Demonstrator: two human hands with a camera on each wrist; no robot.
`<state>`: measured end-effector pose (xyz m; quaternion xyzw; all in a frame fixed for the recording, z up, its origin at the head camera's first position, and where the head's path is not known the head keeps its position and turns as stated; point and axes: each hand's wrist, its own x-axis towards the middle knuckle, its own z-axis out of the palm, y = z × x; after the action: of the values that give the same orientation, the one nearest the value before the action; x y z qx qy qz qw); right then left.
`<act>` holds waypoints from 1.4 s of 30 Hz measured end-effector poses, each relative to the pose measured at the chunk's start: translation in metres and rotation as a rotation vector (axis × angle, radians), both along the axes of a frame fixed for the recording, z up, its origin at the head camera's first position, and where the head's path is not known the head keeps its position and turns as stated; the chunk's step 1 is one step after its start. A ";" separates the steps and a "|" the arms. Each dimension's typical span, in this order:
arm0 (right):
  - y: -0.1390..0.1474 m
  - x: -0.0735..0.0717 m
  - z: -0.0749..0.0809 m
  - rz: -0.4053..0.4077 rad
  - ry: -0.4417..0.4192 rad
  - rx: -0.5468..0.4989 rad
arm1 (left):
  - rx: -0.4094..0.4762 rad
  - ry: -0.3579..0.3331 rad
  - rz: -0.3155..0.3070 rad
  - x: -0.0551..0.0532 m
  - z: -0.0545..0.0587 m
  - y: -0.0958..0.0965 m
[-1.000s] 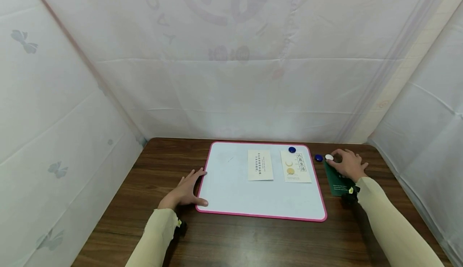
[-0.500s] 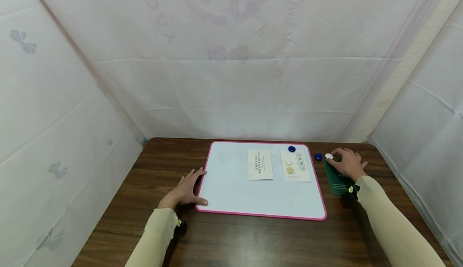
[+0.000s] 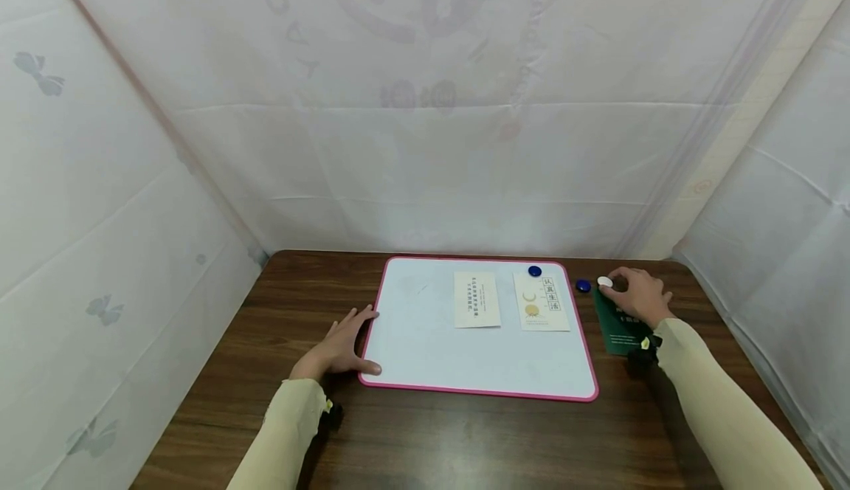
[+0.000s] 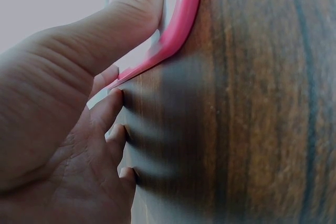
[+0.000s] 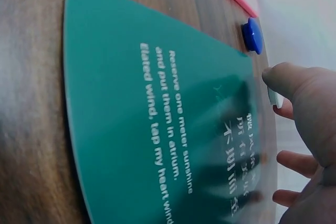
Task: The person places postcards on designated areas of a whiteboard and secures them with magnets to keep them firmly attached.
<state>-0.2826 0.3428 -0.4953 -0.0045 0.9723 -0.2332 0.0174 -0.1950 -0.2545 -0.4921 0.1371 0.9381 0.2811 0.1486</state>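
Observation:
My left hand (image 3: 337, 348) is spread at the left side of a whiteboard (image 3: 425, 357) with a pink rim. Its thumb lies over the lower left corner, and the other fingertips rest along the edge and the table, as the left wrist view shows. At the far right, my right hand (image 3: 640, 297) pinches a round white magnet (image 3: 604, 281) between thumb and forefinger. Under that hand lies a dark green card (image 5: 131, 93) with white lettering, partly covered in the head view. A blue magnet (image 3: 583, 285) sits on the table just left of the white one.
On the board are two pale printed cards, a text card (image 3: 477, 299) and a moon-picture card (image 3: 541, 303); a second blue magnet (image 3: 534, 271) sits on the latter's top edge. White fabric walls (image 3: 425, 180) close in the brown wooden table (image 3: 451, 438) at the back and sides.
The head view has tilted slightly. The right fingers and white magnet have shifted a touch away from the person; the left hand stays in place on the board.

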 end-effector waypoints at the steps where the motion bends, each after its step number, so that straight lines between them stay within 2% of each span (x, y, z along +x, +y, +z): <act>1: 0.000 0.000 0.000 0.003 0.006 0.000 | -0.002 -0.001 0.002 0.000 0.000 0.000; 22: -0.014 0.000 0.006 -0.002 0.061 0.007 | 0.002 0.000 0.000 0.002 0.001 0.001; 42: -0.042 -0.005 0.019 0.061 0.131 -0.004 | 0.001 0.003 0.002 0.003 0.004 0.002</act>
<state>-0.2872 0.3006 -0.4761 -0.0494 0.9702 -0.2338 -0.0392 -0.1920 -0.2524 -0.4885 0.1364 0.9384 0.2815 0.1468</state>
